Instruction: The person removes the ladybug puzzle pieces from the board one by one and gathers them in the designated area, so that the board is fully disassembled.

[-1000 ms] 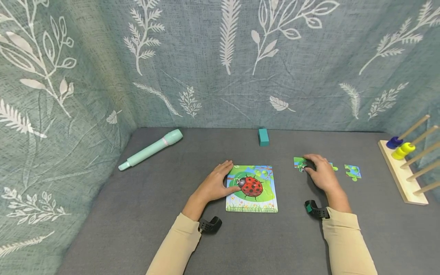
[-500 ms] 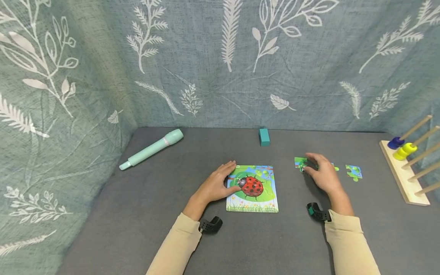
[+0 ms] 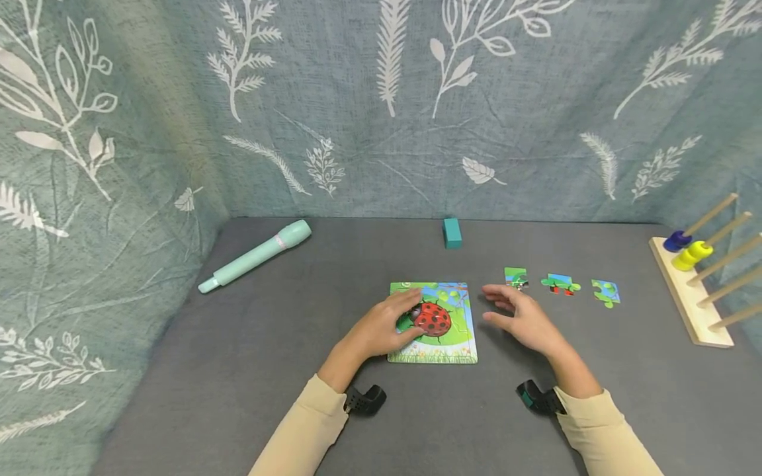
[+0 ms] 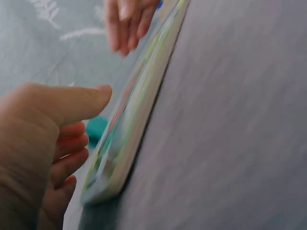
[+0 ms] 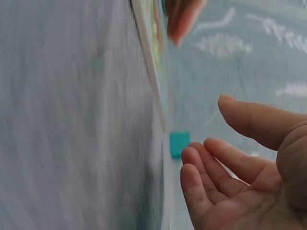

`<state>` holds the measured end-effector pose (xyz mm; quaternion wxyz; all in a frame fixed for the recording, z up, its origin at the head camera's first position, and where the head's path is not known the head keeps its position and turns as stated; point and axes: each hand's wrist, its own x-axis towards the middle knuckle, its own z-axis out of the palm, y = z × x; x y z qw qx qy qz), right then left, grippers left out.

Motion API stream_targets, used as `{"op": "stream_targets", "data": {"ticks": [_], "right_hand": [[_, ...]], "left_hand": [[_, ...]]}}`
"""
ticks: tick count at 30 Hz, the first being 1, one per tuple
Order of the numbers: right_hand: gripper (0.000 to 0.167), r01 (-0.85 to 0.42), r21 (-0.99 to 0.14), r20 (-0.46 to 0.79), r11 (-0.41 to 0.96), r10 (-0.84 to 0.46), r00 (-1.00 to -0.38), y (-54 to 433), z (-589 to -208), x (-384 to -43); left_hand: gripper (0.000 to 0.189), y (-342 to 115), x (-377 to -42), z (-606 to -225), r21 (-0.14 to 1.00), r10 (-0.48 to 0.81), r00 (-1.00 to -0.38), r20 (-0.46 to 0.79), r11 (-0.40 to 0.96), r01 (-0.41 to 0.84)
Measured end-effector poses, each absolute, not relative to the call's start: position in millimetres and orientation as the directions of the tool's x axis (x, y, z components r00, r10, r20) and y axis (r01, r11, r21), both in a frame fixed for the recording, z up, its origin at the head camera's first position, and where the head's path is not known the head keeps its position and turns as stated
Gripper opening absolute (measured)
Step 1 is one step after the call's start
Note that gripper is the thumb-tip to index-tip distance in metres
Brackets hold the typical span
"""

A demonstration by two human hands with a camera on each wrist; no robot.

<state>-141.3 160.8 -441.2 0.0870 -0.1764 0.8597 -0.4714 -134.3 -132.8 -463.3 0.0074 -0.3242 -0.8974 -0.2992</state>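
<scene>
- Holds left hand point(image 3: 387, 324) over the ladybug puzzle point(image 3: 440, 324), thumb spread wide from fingers;
- holds right hand point(image 3: 524, 320) just beside the puzzle's right edge, thumb apart from loosely bent fingers;
- has drawn right hand away from the loose pieces point(image 3: 561, 284), left hand farther over the puzzle;
- counts three loose pieces, one peg stand point(image 3: 690, 301), one mint tube point(image 3: 253, 259), one teal block point(image 3: 452, 235).

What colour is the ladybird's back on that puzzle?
The ladybird's back is red with black spots, seen best in the head view.
</scene>
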Motion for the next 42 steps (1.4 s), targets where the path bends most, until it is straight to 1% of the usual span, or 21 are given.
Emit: {"op": "stream_targets", "data": {"ticks": [3, 7, 15, 18, 22, 27, 31, 35, 42], "right_hand": [[0.051, -0.244, -0.858, 0.036, 0.452, -0.422, -0.906, 152, -445, -137], [0.049, -0.291, -0.852, 0.067, 0.435, -0.461, -0.885, 142, -453, -134], [0.049, -0.402, -0.773, 0.133, 0.491, -0.494, -0.859, 135, -463, -134], [0.05, -0.434, -0.735, 0.142, 0.521, -0.507, -0.85, 135, -465, -135], [0.053, -0.46, -0.676, 0.124, 0.576, -0.526, -0.841, 133, -465, -134], [0.052, -0.436, -0.662, 0.072, 0.61, -0.527, -0.847, 128, -463, -131], [0.05, -0.373, -0.712, 0.047, 0.595, -0.49, -0.871, 125, -462, -130], [0.049, -0.325, -0.763, 0.049, 0.558, -0.452, -0.891, 123, -463, -131], [0.047, -0.325, -0.771, 0.088, 0.547, -0.414, -0.906, 122, -465, -131]], "left_hand": [[0.056, -124, -128, -464, 0.504, 0.611, -0.763, 0.214, 0.6, 0.621], [0.053, -115, -119, -465, 0.485, 0.622, -0.75, 0.224, 0.597, 0.64], [0.051, -111, -116, -468, 0.459, 0.623, -0.759, 0.189, 0.627, 0.629], [0.052, -111, -118, -468, 0.451, 0.627, -0.754, 0.196, 0.625, 0.637], [0.052, -111, -118, -468, 0.448, 0.629, -0.752, 0.197, 0.625, 0.64], [0.052, -111, -117, -469, 0.464, 0.626, -0.758, 0.185, 0.624, 0.629], [0.052, -111, -117, -470, 0.476, 0.622, -0.762, 0.179, 0.623, 0.621], [0.053, -112, -118, -471, 0.48, 0.621, -0.762, 0.182, 0.62, 0.621], [0.053, -111, -119, -471, 0.479, 0.618, -0.761, 0.195, 0.617, 0.624]]}}
